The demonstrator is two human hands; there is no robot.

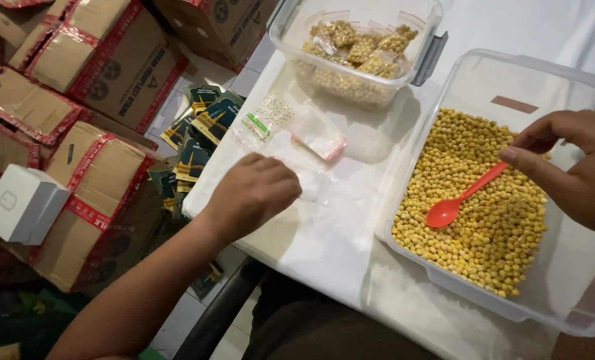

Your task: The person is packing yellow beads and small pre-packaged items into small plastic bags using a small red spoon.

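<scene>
My right hand (pixel 576 167) holds a red plastic spoon (pixel 459 199) by its handle, the bowl resting on yellow seeds (pixel 484 227) that fill a large clear plastic tub (pixel 484 293). My left hand (pixel 252 192) lies knuckles-up on a white table (pixel 324 247), its fingers on a small clear plastic bag (pixel 311 187). More small clear zip bags (pixel 324 143) lie just beyond that hand, one bearing a green label (pixel 261 123).
A second clear tub (pixel 357 83) at the back holds several filled bags of seeds. Cardboard boxes with red tape (pixel 104 60) stack on the floor at left, beside a white box (pixel 21 203) and dark printed packets (pixel 197 127).
</scene>
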